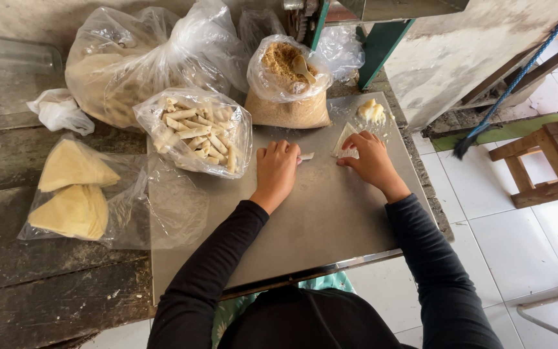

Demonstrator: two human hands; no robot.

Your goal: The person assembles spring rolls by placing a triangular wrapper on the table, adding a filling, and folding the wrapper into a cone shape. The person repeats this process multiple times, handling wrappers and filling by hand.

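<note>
My left hand (276, 169) rests on the grey metal sheet (311, 220), fingers curled over a small pale piece that pokes out at its right side. Just to the right, my right hand (372, 160) presses its fingertips on a pale triangular wrapper (344, 139) lying flat on the sheet. A small lump of pale filling (371, 112) sits on the sheet beyond the wrapper. Both arms wear black sleeves.
A clear bag of rolled pale sticks (196, 132) lies left of my hands, a big bag (124, 64) behind it. An open bag of brown crumbs with a spoon (287, 81) stands ahead. Folded yellow wrappers in plastic (72, 194) lie on the dark wooden table. A wooden stool (544, 161) stands right.
</note>
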